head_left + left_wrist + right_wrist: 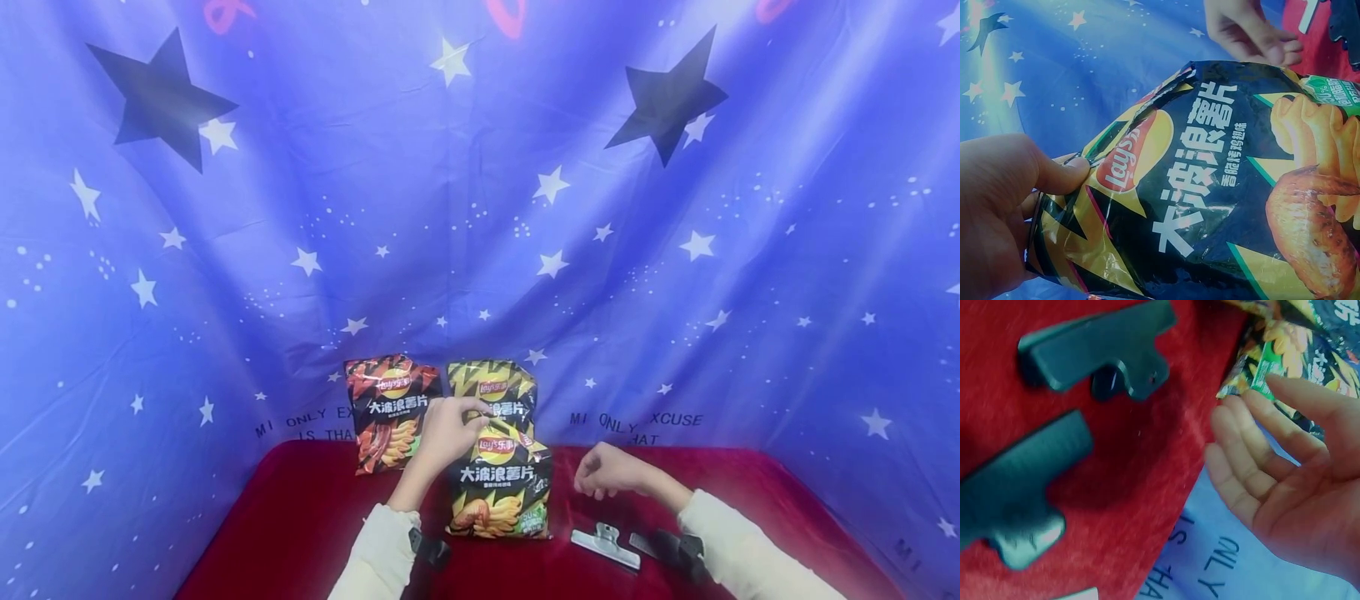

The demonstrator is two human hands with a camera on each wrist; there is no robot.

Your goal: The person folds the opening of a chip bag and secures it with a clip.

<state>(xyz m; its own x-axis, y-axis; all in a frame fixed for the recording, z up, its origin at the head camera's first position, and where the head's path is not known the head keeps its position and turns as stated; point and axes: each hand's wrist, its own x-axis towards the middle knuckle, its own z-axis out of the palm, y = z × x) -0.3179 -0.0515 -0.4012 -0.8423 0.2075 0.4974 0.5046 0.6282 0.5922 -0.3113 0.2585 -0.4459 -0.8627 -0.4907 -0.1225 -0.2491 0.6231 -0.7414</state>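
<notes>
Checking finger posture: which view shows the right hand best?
The right wrist view: the right hand is large, palm and fingers visible. The head view shows it small; the left wrist view, cropped at top.

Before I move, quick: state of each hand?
Left hand: closed, pinching the top of the front chip bag.
Right hand: open, fingers relaxed, holding nothing.

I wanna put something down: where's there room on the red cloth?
Bare red cloth lies between each sleeve and the blue backdrop beside it. The middle is crowded: three chip bags, left hand, right hand and clips.
</notes>
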